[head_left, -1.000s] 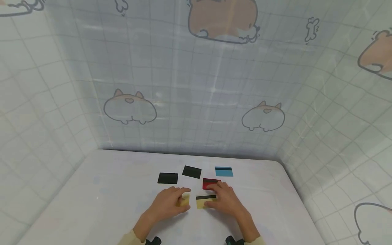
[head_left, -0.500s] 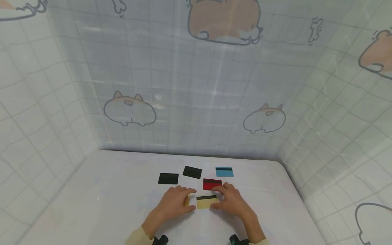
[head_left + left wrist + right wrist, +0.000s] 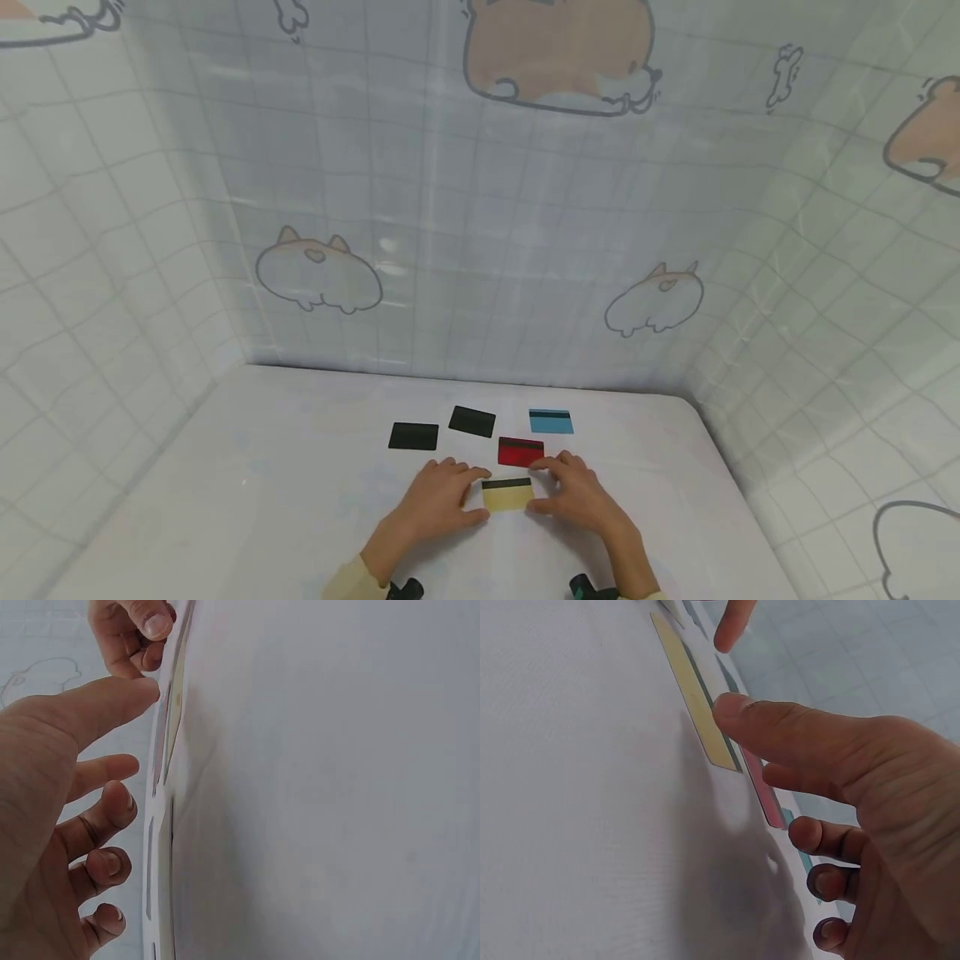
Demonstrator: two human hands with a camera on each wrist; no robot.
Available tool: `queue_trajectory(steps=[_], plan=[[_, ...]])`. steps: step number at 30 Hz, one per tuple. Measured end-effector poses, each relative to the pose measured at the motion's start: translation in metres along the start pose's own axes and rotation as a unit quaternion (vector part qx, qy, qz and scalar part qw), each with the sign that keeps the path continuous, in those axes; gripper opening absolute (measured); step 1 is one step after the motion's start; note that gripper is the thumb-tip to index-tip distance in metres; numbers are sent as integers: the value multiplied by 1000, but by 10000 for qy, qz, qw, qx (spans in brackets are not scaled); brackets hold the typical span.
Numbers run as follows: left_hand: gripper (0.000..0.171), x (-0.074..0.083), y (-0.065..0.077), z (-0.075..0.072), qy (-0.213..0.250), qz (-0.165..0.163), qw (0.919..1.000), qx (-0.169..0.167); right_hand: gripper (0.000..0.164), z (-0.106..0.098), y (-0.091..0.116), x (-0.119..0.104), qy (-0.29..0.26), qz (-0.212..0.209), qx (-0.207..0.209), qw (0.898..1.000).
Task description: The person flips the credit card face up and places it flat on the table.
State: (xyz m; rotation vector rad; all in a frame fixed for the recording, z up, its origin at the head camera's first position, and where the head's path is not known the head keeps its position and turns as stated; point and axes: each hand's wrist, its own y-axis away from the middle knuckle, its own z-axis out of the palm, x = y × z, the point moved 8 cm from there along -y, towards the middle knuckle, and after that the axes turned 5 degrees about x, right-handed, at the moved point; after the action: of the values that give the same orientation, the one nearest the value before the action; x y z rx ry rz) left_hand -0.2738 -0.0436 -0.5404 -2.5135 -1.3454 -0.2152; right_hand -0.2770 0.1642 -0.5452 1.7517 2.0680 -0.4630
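The right fingers curve loosely near a yellow card, a red card and a blue card.

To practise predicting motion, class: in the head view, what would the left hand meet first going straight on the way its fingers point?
The left hand would likely meet the yellow card first, though depth is unclear and it might pass just above.

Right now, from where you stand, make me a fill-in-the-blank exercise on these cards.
1. The near striped card, between the left hand and the right hand, is mostly ____ in color.
2. The farthest striped card is mostly ____.
3. The red card lies closer to the ____ hand.
4. The head view shows black cards numbering ____.

Missing words: yellow; blue; right; two.
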Motion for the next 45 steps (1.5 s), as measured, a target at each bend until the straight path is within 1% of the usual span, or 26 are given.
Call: queue_trajectory(steps=[6,12,18,25,33,38,45], plan=[[60,4,-1,-1,-145,-7,9999,-5,61,2,-3,1,-76,61,-86,9999],[61,6,-1,-6,-254,-20,9996,116,62,7,-5,3,-120,99,-205,9997],[62,6,-1,-3,-457,-31,9989,120,64,11,-6,1,-46,38,-232,9997],[64,7,-2,0,-604,-76,9981,6,60,11,-5,-2,-46,2,-205,9998],[62,8,-4,2,-600,-140,9981,-55,54,11,-4,-2,30,5,-222,9997],[61,7,-5,2,-589,-167,9981,9,54,10,-5,-1,8,-2,-189,9998],[58,7,-4,2,-611,-339,9976,2,55,12,-4,0,-7,-13,-180,9998]])
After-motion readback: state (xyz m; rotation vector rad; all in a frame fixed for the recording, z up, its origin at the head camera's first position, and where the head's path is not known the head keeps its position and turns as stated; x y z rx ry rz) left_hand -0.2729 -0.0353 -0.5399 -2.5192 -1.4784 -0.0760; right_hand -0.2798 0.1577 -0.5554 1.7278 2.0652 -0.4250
